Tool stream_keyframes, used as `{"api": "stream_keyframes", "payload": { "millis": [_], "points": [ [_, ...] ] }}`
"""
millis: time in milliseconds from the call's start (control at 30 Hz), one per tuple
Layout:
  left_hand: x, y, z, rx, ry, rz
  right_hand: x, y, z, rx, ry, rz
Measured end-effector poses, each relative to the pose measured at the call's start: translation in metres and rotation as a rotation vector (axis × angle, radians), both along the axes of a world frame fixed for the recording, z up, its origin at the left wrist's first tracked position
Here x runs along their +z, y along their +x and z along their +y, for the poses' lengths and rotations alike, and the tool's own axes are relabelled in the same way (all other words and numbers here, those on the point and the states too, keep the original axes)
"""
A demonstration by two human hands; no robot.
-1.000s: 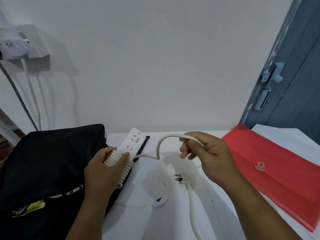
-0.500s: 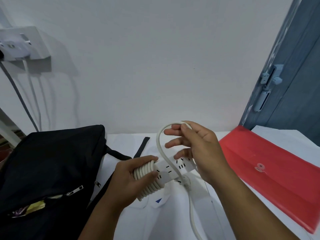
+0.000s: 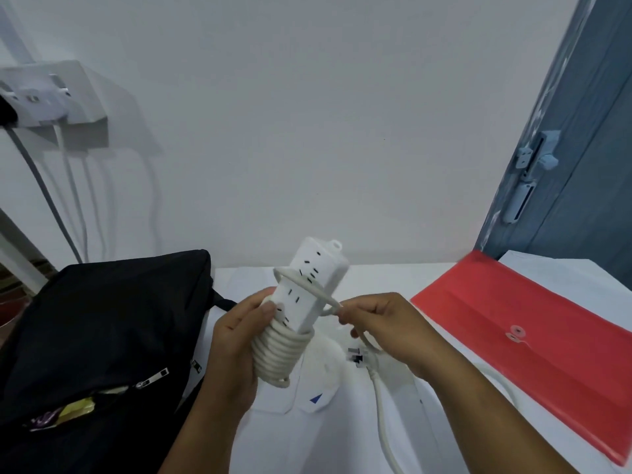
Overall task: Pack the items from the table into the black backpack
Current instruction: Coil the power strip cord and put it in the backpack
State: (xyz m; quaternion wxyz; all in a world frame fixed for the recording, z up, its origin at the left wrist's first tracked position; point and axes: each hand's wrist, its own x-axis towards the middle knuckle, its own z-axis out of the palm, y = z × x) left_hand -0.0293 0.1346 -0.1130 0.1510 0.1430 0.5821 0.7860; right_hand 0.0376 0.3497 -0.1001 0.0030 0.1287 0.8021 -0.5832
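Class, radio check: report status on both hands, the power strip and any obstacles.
Left hand grips power strip over coiled cord. Right hand pinches cord, mid-wrap. Loose cord and plug on table. Black backpack beside, unobstructed.

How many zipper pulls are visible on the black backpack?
2: one silver zipper pull beside the open pocket of the black fabric backpack, another near its right edge. Others may be hidden.

A plain room in a home or dormitory (hard to say which): a bare white wall behind a white-covered table, a wall socket with hanging cables upper left, a blue-grey door right.
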Motion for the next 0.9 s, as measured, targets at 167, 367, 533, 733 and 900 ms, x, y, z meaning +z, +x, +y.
{"api": "stream_keyframes", "payload": {
  "millis": [167,367,533,733,900],
  "points": [
    [-0.006,0.003,0.005,0.168,-0.119,-0.065,-0.006,0.001,-0.004,0.074,0.035,0.079],
    [0.001,0.011,0.016,0.230,-0.160,-0.073,-0.006,0.000,-0.018,0.133,0.127,0.154],
    [0.006,0.010,0.019,0.225,-0.178,-0.111,-0.018,0.001,-0.022,0.109,0.219,0.263],
    [0.004,0.012,0.020,0.218,-0.160,-0.070,-0.024,-0.003,-0.024,0.042,0.213,0.253],
    [0.001,0.018,0.026,0.155,-0.133,0.002,-0.016,-0.005,-0.037,-0.127,0.134,0.220]
  ]
}}
